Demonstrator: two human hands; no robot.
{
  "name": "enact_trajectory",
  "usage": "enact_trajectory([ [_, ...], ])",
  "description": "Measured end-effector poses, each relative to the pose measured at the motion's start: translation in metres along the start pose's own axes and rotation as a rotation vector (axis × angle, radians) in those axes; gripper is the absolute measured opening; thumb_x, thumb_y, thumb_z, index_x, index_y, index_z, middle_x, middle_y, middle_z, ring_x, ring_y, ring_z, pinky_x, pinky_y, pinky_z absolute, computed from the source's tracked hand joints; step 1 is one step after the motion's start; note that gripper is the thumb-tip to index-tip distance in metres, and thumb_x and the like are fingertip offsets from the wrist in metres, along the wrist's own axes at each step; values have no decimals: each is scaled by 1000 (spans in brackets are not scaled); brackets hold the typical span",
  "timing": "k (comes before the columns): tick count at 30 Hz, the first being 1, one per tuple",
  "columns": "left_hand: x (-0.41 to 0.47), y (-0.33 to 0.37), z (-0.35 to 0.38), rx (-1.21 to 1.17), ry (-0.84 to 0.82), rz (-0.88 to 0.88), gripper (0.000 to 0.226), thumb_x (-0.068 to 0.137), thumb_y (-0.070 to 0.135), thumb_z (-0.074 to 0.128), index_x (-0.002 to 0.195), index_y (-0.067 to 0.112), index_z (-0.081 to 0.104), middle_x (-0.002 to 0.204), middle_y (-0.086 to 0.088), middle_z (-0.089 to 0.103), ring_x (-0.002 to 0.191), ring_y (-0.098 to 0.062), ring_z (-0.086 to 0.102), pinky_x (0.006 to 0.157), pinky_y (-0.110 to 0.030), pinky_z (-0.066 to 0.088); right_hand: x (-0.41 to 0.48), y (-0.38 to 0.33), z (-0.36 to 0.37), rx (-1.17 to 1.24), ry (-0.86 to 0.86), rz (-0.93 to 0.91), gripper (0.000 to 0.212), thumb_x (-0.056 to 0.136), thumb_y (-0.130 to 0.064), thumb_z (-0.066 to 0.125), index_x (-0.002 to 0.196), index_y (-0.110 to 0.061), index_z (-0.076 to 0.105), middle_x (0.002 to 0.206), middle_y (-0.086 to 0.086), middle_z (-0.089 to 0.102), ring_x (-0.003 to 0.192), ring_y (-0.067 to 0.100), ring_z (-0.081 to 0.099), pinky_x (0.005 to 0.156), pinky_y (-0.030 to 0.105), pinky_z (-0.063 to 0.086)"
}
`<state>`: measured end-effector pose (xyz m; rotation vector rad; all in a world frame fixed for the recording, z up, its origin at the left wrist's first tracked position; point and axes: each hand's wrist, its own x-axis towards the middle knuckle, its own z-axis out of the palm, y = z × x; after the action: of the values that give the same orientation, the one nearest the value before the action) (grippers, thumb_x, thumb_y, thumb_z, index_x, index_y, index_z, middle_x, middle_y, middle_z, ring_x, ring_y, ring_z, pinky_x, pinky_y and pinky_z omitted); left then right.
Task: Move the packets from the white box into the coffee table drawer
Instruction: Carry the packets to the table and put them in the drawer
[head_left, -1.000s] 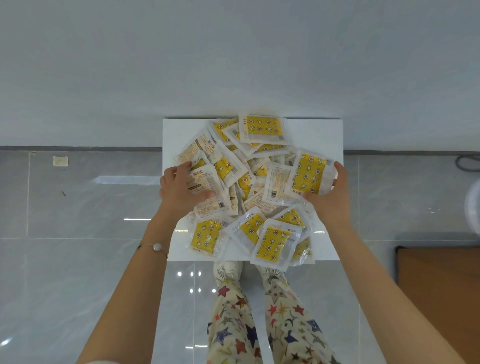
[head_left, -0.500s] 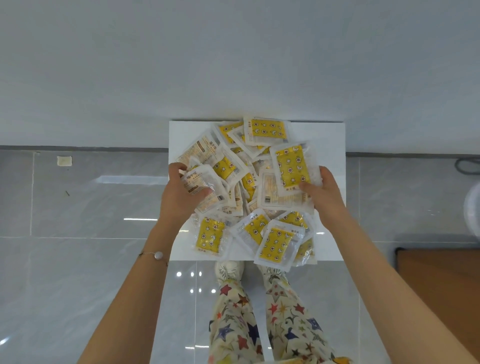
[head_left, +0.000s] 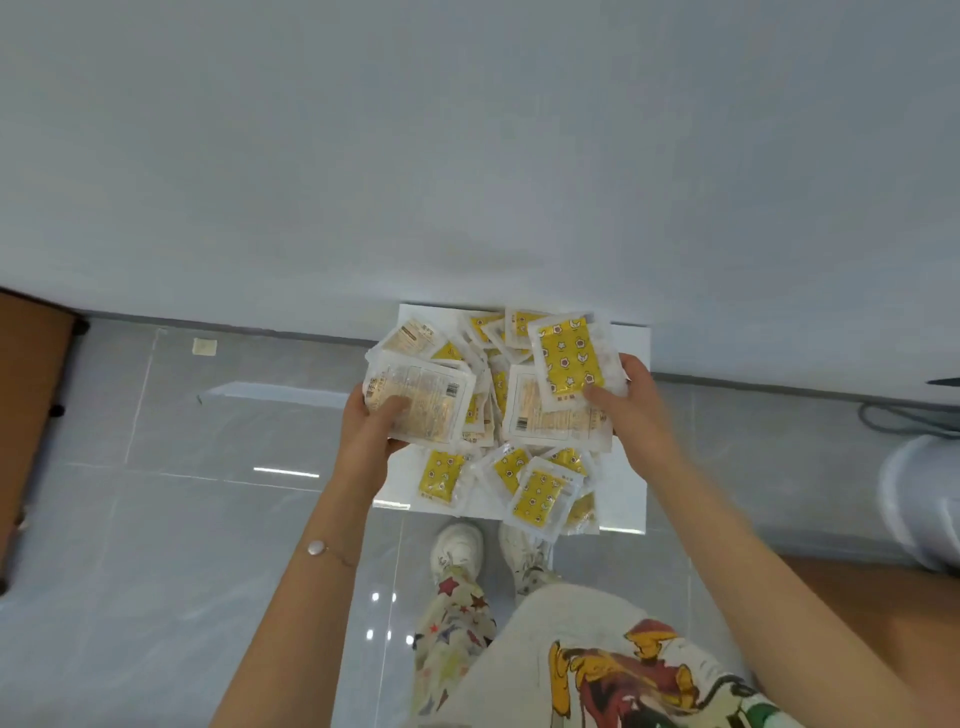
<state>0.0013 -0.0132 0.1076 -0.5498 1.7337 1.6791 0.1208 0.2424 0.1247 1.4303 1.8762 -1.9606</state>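
Observation:
A white box (head_left: 626, 483) stands on the floor against the wall, heaped with several yellow-and-clear packets (head_left: 537, 496). My left hand (head_left: 369, 431) grips a bundle of packets (head_left: 423, 405) at the pile's left, thumb on top, printed backs facing up. My right hand (head_left: 631, 410) grips another bundle (head_left: 566, 358) at the pile's right, a yellow packet on top of a larger pale one. Both bundles are lifted a little above the heap. The coffee table drawer is not in view.
A brown wooden piece of furniture (head_left: 31, 395) stands at the far left, another brown surface (head_left: 852, 587) at the lower right. A white rounded object (head_left: 922, 499) and a cable (head_left: 904, 421) lie at the right. My shoes (head_left: 460, 551) stand just before the box on grey tiles.
Both hands have closed on bundles of packets and raised them off the heap. My head has turned, so the box sits further right and brown furniture shows at the left.

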Motion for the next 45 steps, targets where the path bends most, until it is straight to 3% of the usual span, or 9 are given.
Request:
enact_trajectory([
  [3,-45,12,2,-30,11,11,37,89,5,61,123,12,49,119,-11,62,107,-29,63,78,-42,57,-35,-22,-1,-13,-22,-28,34,90,-9,60,120,-21,50,114,3,63,100,21,65,82,42,57],
  [9,-132,27,-12,-138,81,60,37,88,6,64,117,16,44,113,-8,61,98,-23,66,66,-32,58,-99,-53,-6,-41,-82,-48,34,89,-9,61,118,-23,50,112,2,64,100,24,65,86,47,55],
  [17,-211,37,-76,-340,247,145,38,89,11,65,119,19,42,109,-5,64,94,-21,69,70,-35,59,-167,-90,38,-169,-303,-157,35,88,-7,62,109,-34,51,115,3,64,101,22,65,87,46,55],
  [24,-275,8,-185,-553,424,223,42,89,9,64,121,17,39,108,-6,64,94,-21,68,66,-30,59,-236,-94,148,-325,-535,-279,35,88,-6,62,115,-24,51,113,3,64,99,20,65,83,40,56],
  [27,-306,-15,-243,-614,512,230,38,89,8,64,117,18,41,107,-6,64,93,-22,68,68,-33,59,-275,-89,209,-390,-630,-326,32,89,-4,61,114,-21,51,112,4,64,98,20,65,72,29,54],
  [32,-356,-52,-347,-703,646,256,40,90,8,64,120,18,40,109,-6,63,92,-21,68,74,-37,58,-344,-75,312,-469,-760,-339,34,89,-3,61,116,-20,50,108,2,65,92,17,67,69,27,57],
  [41,-433,-94,-506,-816,877,320,35,90,9,63,114,22,40,108,-3,62,93,-19,67,72,-34,58,-461,-32,478,-528,-971,-332,37,89,-1,60,122,-12,49,117,9,64,100,27,67,85,45,56],
  [45,-452,-104,-548,-879,976,336,39,90,8,64,117,21,39,108,0,62,94,-17,67,73,-35,58,-494,-14,538,-592,-1038,-322,40,88,-3,62,124,-12,48,115,8,64,96,24,68,79,41,58],
])
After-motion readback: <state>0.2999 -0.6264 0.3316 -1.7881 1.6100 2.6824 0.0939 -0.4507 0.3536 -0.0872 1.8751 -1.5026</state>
